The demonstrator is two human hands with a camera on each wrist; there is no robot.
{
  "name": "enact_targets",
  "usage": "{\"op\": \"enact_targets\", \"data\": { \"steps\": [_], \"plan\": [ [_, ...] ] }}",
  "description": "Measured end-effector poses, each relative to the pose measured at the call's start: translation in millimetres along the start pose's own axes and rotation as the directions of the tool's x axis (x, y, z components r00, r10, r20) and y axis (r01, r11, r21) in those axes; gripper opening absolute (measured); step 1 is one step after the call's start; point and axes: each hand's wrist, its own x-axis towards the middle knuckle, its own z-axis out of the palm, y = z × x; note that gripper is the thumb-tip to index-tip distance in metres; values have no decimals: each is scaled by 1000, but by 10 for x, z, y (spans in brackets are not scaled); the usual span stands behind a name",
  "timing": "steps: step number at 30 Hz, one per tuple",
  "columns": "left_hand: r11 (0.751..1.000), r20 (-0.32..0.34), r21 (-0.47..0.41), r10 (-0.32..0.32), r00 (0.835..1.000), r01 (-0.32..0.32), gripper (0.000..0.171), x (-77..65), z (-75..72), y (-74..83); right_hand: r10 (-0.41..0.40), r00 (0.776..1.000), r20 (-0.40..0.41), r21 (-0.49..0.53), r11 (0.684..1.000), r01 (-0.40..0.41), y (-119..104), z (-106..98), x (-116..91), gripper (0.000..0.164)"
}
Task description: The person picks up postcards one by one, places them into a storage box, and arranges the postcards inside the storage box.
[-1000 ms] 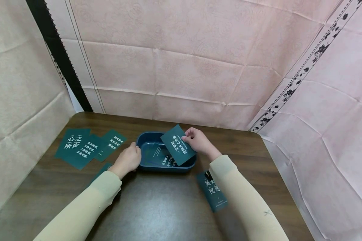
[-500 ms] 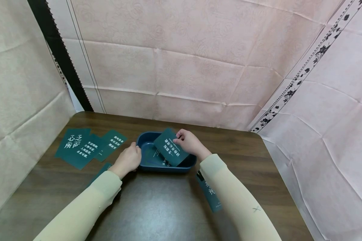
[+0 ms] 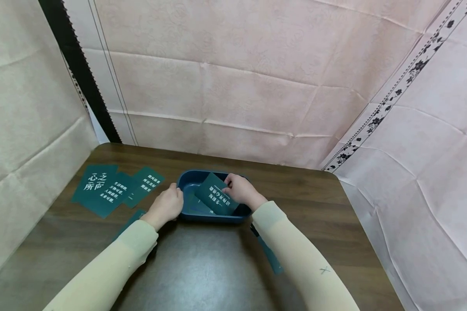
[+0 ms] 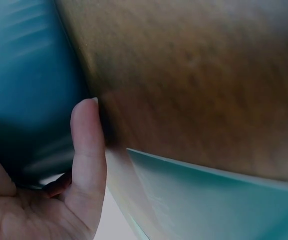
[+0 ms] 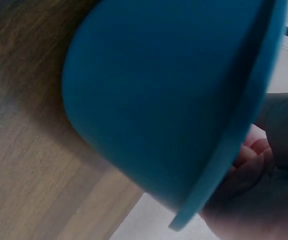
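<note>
A dark blue plastic tray (image 3: 212,219) stands on the table, and my left hand (image 3: 165,204) grips its left end. In the left wrist view a finger of that hand (image 4: 89,145) lies along the tray's outer wall (image 4: 26,85). My right hand (image 3: 241,190) pinches a green card with white lettering (image 3: 214,195) by its right side, low inside the tray. Beneath this card, little of the tray's other contents shows. The right wrist view has the tray's wall (image 5: 158,95) in front, with part of the right hand (image 5: 263,195) behind its rim.
Several green cards (image 3: 109,194) overlap on the left of the wooden table (image 3: 194,268). Another card (image 3: 130,224) lies partly under the left forearm, and one more (image 3: 272,257) is mostly covered by the right forearm. Pale cloth (image 3: 233,95) hangs behind the table.
My right hand has moved left and down with the card, from above the tray's right side into it. The right forearm now covers more of the card below. The left hand stays put.
</note>
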Motion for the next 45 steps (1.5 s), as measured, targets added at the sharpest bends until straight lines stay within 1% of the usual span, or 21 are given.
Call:
{"op": "enact_targets", "data": {
  "steps": [3,7,12,23,33,39,45],
  "plan": [
    [1000,-8,4,1,1000,-1,64,0,-2,7,18,1000,-10,-63,998,-19,-20,21,-10,25],
    [1000,-6,5,1,1000,-1,64,0,2,8,26,1000,-13,-100,995,-27,-52,49,-27,32],
    [1000,-7,3,1,1000,-1,64,-1,4,12,18,1000,3,-113,993,-18,-71,89,-29,35],
    [1000,-9,1,8,1000,-8,64,-15,4,28,28,999,38,-218,976,-19,-119,151,-11,41],
    [1000,-7,1,-1,1000,1,64,-19,3,30,36,999,40,-217,976,-27,-128,167,-20,42],
    [1000,-6,8,0,1000,0,64,-19,-2,35,44,999,16,-193,980,-41,-131,187,-13,41],
    [1000,-4,8,-2,1000,2,65,-16,4,36,45,999,27,-235,971,-38,-129,243,-15,39]
  ]
}}
